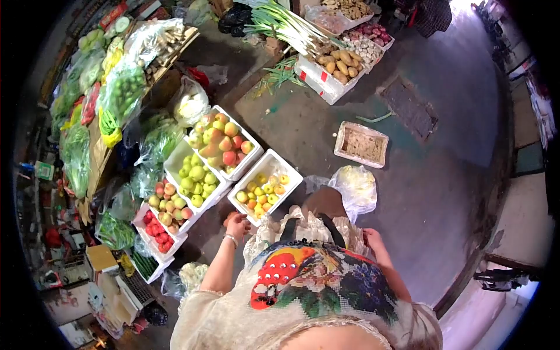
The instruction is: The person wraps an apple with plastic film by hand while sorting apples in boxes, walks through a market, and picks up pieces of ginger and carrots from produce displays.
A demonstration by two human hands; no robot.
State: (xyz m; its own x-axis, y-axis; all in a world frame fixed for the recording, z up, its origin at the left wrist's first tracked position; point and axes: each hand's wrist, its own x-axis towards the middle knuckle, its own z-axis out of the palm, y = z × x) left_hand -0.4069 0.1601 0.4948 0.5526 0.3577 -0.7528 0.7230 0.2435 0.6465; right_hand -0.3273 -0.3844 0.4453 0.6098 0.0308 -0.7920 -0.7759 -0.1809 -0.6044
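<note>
My left hand [238, 225], with a bracelet at the wrist, hangs beside the near corner of a white foam box [237, 205] of yellow and orange-tinged apples [265, 191]. Its fingers are curled round a reddish round fruit [229, 218], mostly covered by the hand. At the other side of my skirt [262, 242] is my right hand [373, 238], close to the cloth. Its fingers are partly hidden, so its grip is unclear. A clear plastic bag [357, 189] with pale contents sits on the floor ahead of it.
Foam boxes of red-yellow apples [224, 140], green apples [197, 178], peach-like fruit [169, 207] and red fruit [157, 230] stand left. A shallow tray [361, 144] lies ahead. Potatoes [341, 65] and scallions [286, 26] stand farther off. Bagged vegetables [122, 84] fill a left stand.
</note>
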